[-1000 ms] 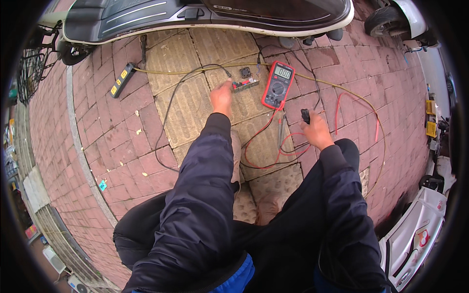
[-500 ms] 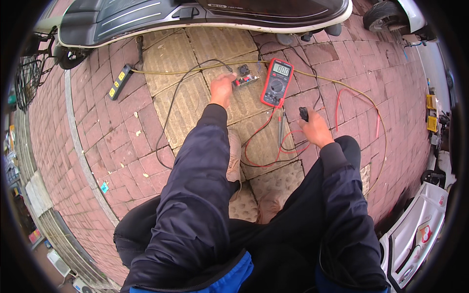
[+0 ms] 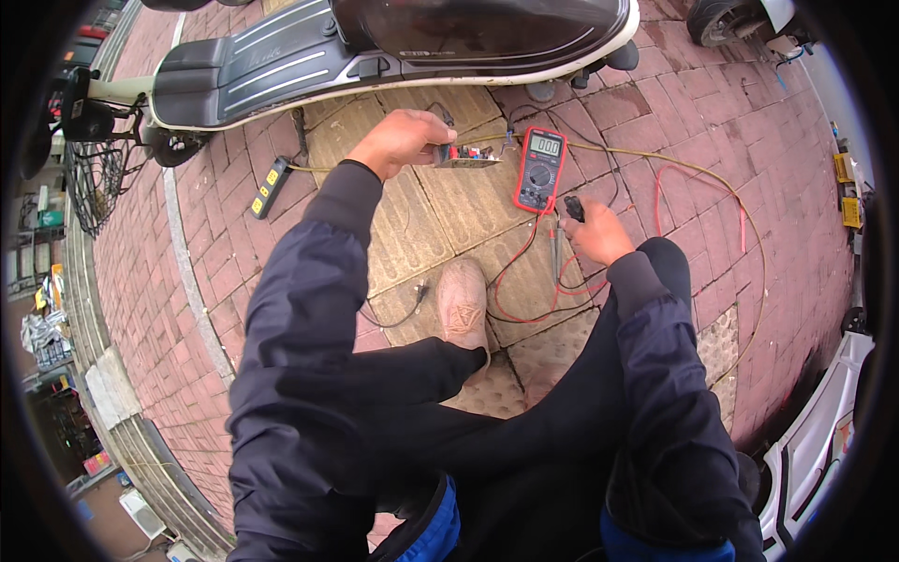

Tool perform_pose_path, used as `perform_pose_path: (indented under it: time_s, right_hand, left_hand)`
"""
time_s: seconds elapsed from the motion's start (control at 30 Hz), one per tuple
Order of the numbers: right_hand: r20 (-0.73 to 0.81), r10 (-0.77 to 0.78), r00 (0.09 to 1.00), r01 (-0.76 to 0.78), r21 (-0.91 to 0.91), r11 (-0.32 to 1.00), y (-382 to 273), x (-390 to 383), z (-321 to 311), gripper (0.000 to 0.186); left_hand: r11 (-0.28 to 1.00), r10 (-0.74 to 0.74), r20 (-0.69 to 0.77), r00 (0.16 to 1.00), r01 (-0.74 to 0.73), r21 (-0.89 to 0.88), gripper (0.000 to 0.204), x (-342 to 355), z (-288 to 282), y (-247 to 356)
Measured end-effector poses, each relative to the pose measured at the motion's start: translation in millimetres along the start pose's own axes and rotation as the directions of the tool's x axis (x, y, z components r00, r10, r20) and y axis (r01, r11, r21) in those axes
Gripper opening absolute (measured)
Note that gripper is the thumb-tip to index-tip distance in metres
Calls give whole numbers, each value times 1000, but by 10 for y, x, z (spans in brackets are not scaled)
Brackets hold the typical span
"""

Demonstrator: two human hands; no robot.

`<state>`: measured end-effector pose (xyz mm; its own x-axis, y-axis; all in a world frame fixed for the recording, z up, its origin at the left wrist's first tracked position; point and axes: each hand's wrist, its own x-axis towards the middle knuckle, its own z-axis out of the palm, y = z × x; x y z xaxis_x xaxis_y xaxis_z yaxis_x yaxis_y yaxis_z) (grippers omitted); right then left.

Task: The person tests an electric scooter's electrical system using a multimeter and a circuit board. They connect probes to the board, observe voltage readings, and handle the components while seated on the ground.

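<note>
Head view shows our left hand (image 3: 405,142) gripping a circuit board (image 3: 470,159) over yellow paving (image 3: 405,225), our right hand (image 3: 599,232) closed around a small black object (image 3: 574,209), the red digital multimeter (image 3: 540,170) switched on, its probe (image 3: 554,249) apart from the board.

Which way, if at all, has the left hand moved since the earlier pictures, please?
Yes: judged against the red digital multimeter, the left hand has moved up and farther left in the view.

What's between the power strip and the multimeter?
In the head view, between power strip and multimeter: the left hand with its dark cuff, gripping a circuit board, and stretches of yellowish cord on the paving.
</note>
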<state>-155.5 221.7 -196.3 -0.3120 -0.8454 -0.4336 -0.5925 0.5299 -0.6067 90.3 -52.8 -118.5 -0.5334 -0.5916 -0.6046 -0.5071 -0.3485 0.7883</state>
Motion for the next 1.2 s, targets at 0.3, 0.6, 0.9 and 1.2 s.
perform_pose_path:
  time_s: [0.3,0.6,0.9,1.2]
  right_hand:
    - [113,-241,964,48,816,576,-722,-52,14,77]
    - [5,-600,800,-140,974,-178,-1292,-531,-395,88]
    - [18,-472,881,-119,976,-184,-1268,-474,-287,66]
    - [-71,-373,925,-17,973,-229,-1232,-444,-226,59]
  left_hand:
    - [980,107,-4,994,-105,167,13,-1544,96,1165]
    - [959,281,-73,957,-283,-9,10,-1956,378,1100]
    - [934,355,-2,935,-355,31,13,-1778,317,974]
    - [948,318,59,946,-315,-50,38,-1678,319,963]
